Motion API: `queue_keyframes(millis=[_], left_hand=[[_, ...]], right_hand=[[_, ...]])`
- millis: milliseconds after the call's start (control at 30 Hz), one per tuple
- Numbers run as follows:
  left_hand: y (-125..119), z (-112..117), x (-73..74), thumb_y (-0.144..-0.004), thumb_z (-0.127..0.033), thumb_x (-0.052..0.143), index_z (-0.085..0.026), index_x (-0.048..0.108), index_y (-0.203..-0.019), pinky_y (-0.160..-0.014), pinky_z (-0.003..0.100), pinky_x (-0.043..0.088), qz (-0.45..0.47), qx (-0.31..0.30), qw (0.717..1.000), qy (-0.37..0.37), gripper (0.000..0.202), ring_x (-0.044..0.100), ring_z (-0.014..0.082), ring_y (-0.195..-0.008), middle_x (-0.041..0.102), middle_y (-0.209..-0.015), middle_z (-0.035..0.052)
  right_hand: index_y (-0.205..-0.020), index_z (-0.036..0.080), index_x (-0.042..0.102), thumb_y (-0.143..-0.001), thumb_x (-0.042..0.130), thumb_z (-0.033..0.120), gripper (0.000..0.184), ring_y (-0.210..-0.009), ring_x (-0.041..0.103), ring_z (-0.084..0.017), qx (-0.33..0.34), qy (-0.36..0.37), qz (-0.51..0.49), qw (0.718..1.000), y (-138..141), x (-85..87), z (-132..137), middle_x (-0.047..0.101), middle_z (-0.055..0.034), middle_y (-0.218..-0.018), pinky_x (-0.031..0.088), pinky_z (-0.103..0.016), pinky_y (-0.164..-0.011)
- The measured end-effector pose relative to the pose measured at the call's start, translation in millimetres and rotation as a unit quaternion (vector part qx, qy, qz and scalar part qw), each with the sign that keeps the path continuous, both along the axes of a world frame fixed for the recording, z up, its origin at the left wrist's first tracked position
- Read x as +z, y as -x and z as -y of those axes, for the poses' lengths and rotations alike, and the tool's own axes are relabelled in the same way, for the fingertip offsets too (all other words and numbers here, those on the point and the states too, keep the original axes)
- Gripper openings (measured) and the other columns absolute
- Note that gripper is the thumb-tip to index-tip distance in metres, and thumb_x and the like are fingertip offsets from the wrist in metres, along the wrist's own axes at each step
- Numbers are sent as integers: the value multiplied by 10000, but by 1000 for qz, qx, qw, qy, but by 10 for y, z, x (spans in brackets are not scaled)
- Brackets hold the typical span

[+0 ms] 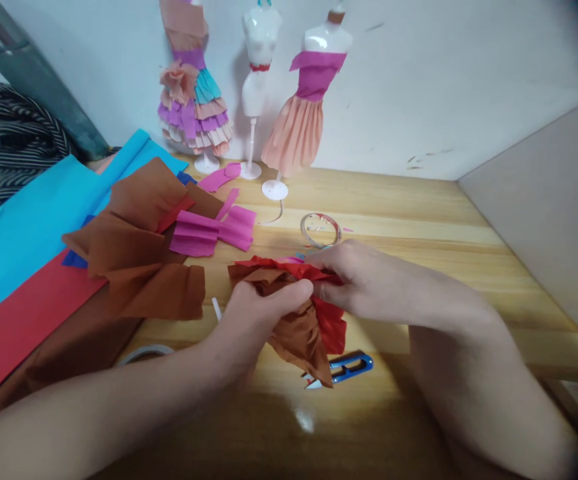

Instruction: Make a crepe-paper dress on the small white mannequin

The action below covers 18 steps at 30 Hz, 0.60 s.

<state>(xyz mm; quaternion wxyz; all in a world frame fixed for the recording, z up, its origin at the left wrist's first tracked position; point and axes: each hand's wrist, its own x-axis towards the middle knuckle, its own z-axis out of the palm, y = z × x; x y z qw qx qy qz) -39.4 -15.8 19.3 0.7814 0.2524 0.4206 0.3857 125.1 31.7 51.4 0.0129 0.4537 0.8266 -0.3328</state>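
Observation:
Gathered brown crepe paper (296, 333) and red crepe paper (333, 327) lie together between my two hands, just above the wooden table. My left hand (263, 307) grips the brown layer, its thumb stretched across the top. On the far right side, my right hand (351, 277) has its fingers closed on the red layer; those fingertips are partly hidden. Beneath the hanging brown edge lie blue thread snips (351, 367), partly covered. Behind my right hand rests a roll of clear tape (321, 230).
Three small mannequins stand at the wall: one in a ruffled dress (196, 107), a bare white one (253, 93), one in a pink dress (301, 120). Brown paper pieces (143, 247), pink paper (213, 232), blue sheets (33, 220) and a red sheet (33, 320) cover the left side.

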Motion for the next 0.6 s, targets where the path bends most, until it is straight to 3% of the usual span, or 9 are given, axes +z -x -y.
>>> queue_keyframes(millis=[200,300,400,600], left_hand=[[-47,-167,18,-698,-191,640,-165,638,-707,-718,287,489,-108,-11,993,-47,28,617,177,-743,665,-743,42],[-73,-165,-21,-662,-128,604,-162,605,-625,-649,264,459,-174,-42,981,-80,51,579,153,-678,629,-666,20],[-90,-94,-66,-666,-132,601,-168,604,-626,-661,260,472,-187,-64,974,-110,53,601,163,-721,659,-709,22],[-112,75,-85,-619,-163,702,-193,665,-803,-865,293,521,-106,-20,993,-52,190,659,204,-939,732,-964,52]], right_hand=[[-679,171,591,-801,495,173,155,-503,479,-107,-11,-16,-11,1000,-42,35,25,605,6,-593,324,-234,-505],[-691,174,607,-807,537,220,143,-491,464,-100,1,2,10,1000,-71,74,45,602,13,-580,303,-230,-489],[-683,171,612,-777,564,216,115,-473,453,-100,-10,-30,63,998,-74,97,63,606,0,-573,275,-242,-476],[-680,165,625,-742,503,117,145,-474,457,-106,13,-35,119,992,-80,117,72,615,-19,-580,261,-254,-485]])
